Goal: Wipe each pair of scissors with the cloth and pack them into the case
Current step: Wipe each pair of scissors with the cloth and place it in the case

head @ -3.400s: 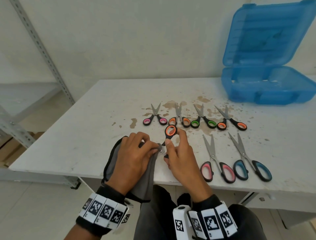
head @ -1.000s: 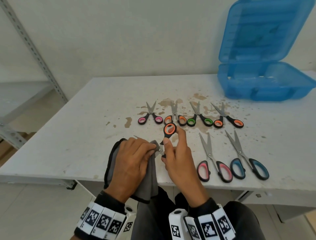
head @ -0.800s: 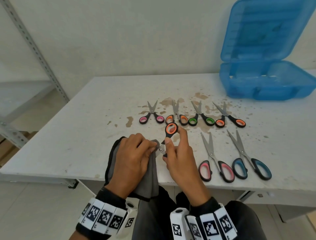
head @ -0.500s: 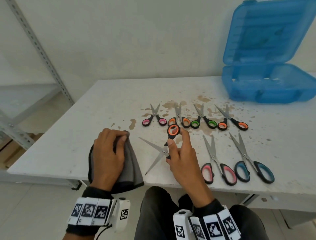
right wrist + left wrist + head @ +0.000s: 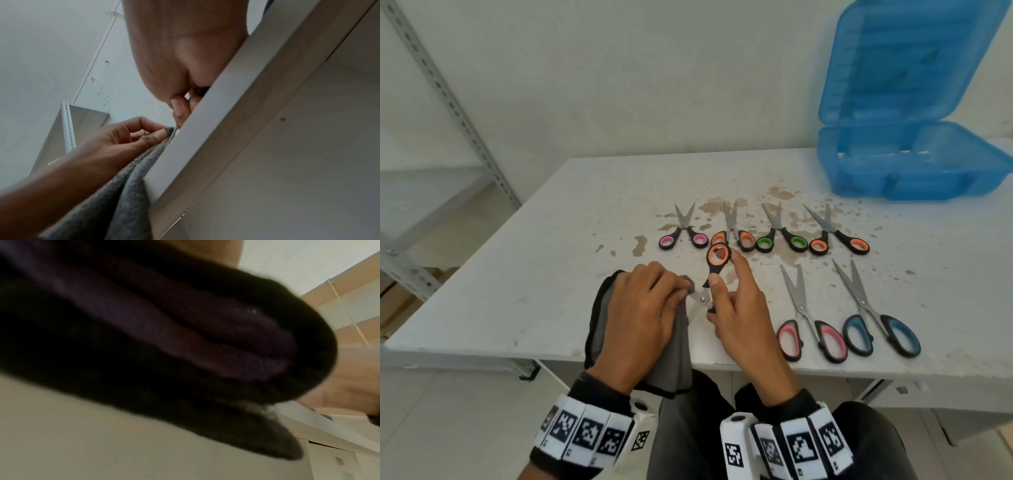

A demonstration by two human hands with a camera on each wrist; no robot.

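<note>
My right hand [image 5: 736, 301] holds a pair of orange-handled scissors [image 5: 717, 260] by the handles near the table's front edge, one orange loop raised. My left hand [image 5: 643, 308] pinches the grey cloth [image 5: 674, 363] around the blades just left of the pivot, so the blades are hidden. In the right wrist view the left hand [image 5: 131, 138] pinches the cloth [image 5: 131, 178] at the table edge. The cloth [image 5: 164, 337] fills the blurred left wrist view. The blue case [image 5: 914, 164] stands open at the back right.
Several small scissors lie in a row mid-table: pink [image 5: 683, 236], orange [image 5: 736, 234], green [image 5: 782, 238], orange [image 5: 837, 240]. Larger pink [image 5: 811, 325] and blue [image 5: 876, 322] pairs lie at front right. The white table [image 5: 551, 274] is stained. Metal shelving [image 5: 448, 113] stands left.
Half a second ago my left hand and the cloth were apart at the left and the open blades were bare. The hand has come back right and closed the cloth over the blades.
</note>
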